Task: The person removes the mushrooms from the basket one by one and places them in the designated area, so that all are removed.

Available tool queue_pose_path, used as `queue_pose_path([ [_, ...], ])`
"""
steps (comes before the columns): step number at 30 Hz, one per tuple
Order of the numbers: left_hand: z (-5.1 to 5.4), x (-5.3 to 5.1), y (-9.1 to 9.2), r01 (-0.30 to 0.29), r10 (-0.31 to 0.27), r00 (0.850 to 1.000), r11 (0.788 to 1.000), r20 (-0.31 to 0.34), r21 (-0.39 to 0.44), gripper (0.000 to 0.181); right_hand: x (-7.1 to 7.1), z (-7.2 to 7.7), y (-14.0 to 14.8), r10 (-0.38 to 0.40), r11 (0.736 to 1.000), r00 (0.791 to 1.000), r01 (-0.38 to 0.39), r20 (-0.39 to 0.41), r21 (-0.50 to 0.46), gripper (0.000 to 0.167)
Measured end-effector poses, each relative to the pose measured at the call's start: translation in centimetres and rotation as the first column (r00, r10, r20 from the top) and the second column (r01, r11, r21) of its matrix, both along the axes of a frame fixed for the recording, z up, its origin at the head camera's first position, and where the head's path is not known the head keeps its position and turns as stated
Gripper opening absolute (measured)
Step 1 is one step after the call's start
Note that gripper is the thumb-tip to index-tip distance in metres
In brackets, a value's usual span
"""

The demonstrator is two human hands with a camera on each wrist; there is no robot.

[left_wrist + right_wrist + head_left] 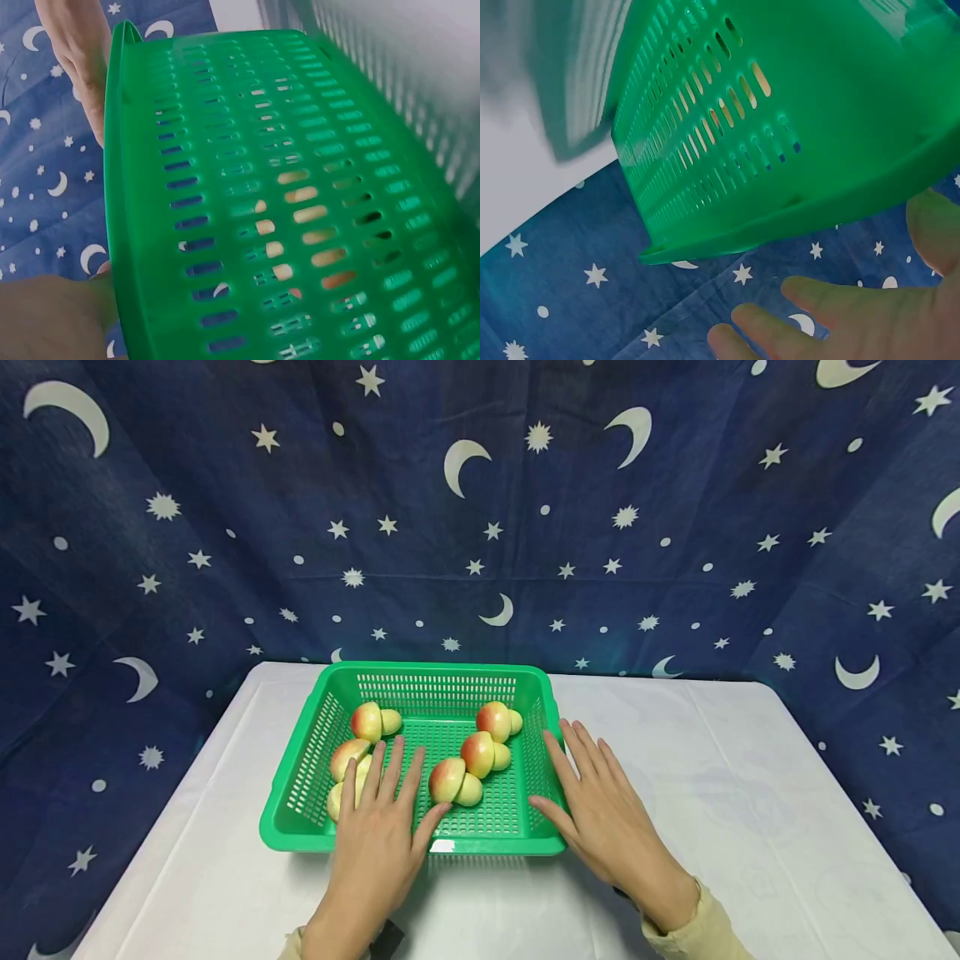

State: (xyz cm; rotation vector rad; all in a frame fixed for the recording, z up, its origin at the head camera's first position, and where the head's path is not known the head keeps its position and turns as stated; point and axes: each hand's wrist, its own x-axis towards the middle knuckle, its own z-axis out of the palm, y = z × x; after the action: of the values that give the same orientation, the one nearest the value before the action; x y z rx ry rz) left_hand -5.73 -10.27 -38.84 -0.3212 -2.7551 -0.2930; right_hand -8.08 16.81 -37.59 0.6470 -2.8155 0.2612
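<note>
A green plastic basket (517, 827) with slotted walls stands on the white table. Several mushrooms, with red-and-yellow caps and pale stems, lie inside it. Three form a slanting row on the right, among them the front mushroom (447, 781); the others, such as the back-left mushroom (367, 722), lie along the left side. My left hand (381, 839) reaches over the near rim with fingers straight and spread, partly hiding the left mushrooms. Beside the basket's right wall is my right hand (611, 822), its fingers extended. In the right wrist view, the right hand (862, 319) appears below the basket's rim (840, 210).
A white cloth (735, 793) covers the table, reaching beyond the basket on both sides. Behind and around the table hangs a dark blue curtain (420, 460) with moons and stars.
</note>
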Motion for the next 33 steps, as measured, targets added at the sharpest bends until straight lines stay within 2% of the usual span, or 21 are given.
queue_pose_path([
  [9,0.1,-0.2,-1.3,-0.020,0.022,0.998,0.999,-0.066,0.033,0.065,-0.8,0.4,-0.3,0.082,0.996,0.995,-0.083,-0.053,-0.016,0.071],
  [23,0.7,-0.5,-4.3,-0.050,0.064,0.995,0.986,-0.083,0.158,0.060,-1.9,1.8,-1.1,0.160,0.987,0.987,-0.160,-0.009,-0.022,0.069],
  [33,0.5,-1.1,-6.5,-0.035,0.058,0.994,0.975,-0.097,0.221,0.057,-2.9,2.6,-1.6,0.191,0.981,0.981,-0.190,0.025,-0.031,0.070],
])
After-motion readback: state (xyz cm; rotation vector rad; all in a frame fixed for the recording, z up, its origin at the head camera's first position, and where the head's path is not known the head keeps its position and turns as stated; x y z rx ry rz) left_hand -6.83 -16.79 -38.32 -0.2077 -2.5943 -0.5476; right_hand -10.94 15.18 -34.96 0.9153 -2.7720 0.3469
